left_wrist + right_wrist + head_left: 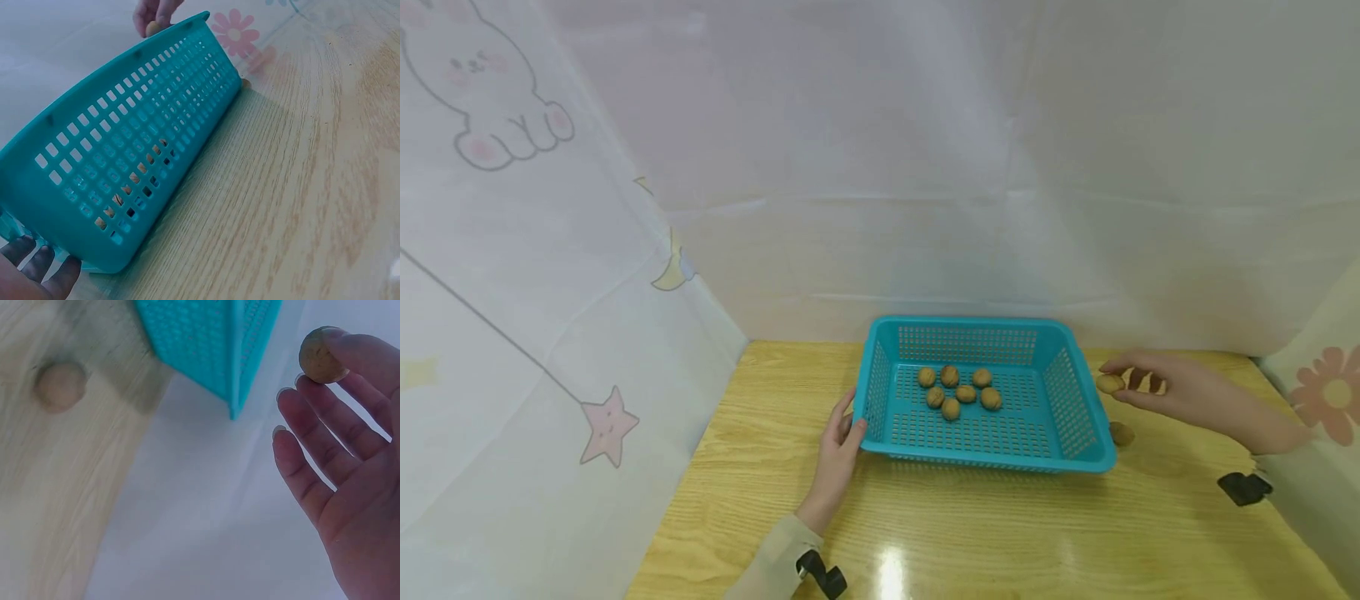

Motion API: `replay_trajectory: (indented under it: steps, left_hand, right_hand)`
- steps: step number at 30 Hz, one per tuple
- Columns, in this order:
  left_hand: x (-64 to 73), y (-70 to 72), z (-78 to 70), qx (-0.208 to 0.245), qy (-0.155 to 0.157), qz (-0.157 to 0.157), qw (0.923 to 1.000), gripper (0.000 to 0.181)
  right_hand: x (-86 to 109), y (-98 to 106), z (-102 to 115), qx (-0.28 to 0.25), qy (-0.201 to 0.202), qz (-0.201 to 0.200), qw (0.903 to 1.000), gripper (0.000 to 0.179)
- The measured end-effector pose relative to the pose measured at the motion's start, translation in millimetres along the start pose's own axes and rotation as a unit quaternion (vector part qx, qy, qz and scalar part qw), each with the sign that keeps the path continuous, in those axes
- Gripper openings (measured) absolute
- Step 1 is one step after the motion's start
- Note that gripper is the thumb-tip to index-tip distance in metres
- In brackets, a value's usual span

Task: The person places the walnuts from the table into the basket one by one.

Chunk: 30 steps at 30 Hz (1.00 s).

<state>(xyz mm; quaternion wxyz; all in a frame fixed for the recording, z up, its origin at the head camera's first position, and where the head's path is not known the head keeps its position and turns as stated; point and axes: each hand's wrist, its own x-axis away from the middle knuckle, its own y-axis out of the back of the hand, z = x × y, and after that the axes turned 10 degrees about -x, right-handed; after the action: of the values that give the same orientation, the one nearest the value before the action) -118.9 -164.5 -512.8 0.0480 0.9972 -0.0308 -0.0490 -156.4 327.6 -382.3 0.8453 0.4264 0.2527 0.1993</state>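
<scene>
A turquoise plastic basket with slotted walls stands on the wooden table, several walnuts lying loose on its floor. My left hand grips the basket's left end, thumb at the rim and fingers along the outside; in the left wrist view its fingertips touch the end wall below the rim. Just beyond the right rim, my right hand pinches one walnut between thumb and fingers, held above the table. A further walnut rests on the table beside the basket's right end, partly hidden by the rim in the head view.
The pale wood-grain table runs up to a white cloth backdrop behind the basket. On the left hangs patterned cloth with a pink star. A pink flower print shows on the cloth at the right.
</scene>
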Motion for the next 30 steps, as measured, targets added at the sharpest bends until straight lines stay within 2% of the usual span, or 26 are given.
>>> replay_trajectory:
  steps: [2, 4, 9, 11, 13, 20, 25, 30]
  left_hand:
    - [-1.0, 0.6, -0.2, -0.001, -0.003, 0.001, 1.0000, 0.056]
    - [-1.6, 1.1, -0.3, -0.002, -0.003, 0.000, 1.0000, 0.056]
    - [-1.2, 1.4, -1.8, -0.005, -0.005, 0.001, 1.0000, 0.058]
    - [-1.2, 1.4, -2.4, -0.006, -0.006, 0.002, 1.0000, 0.059]
    - [-1.3, 1.4, -2.7, -0.006, -0.005, 0.001, 1.0000, 0.059]
    - [-1.0, 1.3, -1.9, 0.004, 0.000, -0.002, 1.0000, 0.058]
    - [0.5, 1.2, 1.3, 0.007, -0.002, -0.001, 1.0000, 0.058]
    - [0.3, 2.4, 4.9, 0.003, -0.011, 0.004, 0.9999, 0.059]
  right_hand:
    - [-10.6, -0.6, 7.7, -0.009, -0.016, 0.016, 0.9997, 0.036]
    - [-22.0, -2.6, 13.4, -0.016, -0.012, 0.026, 0.9995, 0.035]
    - [-51.8, -10.4, 20.9, -0.025, 0.060, 0.038, 0.9971, 0.037]
    - [-63.0, -13.6, 23.5, -0.031, 0.074, 0.046, 0.9957, 0.036]
    - [-74.0, -17.0, 26.0, -0.038, 0.067, 0.059, 0.9953, 0.034]
    - [-110.2, -34.8, 33.7, -0.042, 0.002, 0.107, 0.9934, 0.029]
    - [-131.3, -55.1, 32.5, -0.065, -0.003, 0.121, 0.9905, 0.026]
    - [-151.4, -79.7, 18.5, -0.093, -0.018, 0.146, 0.9848, 0.026]
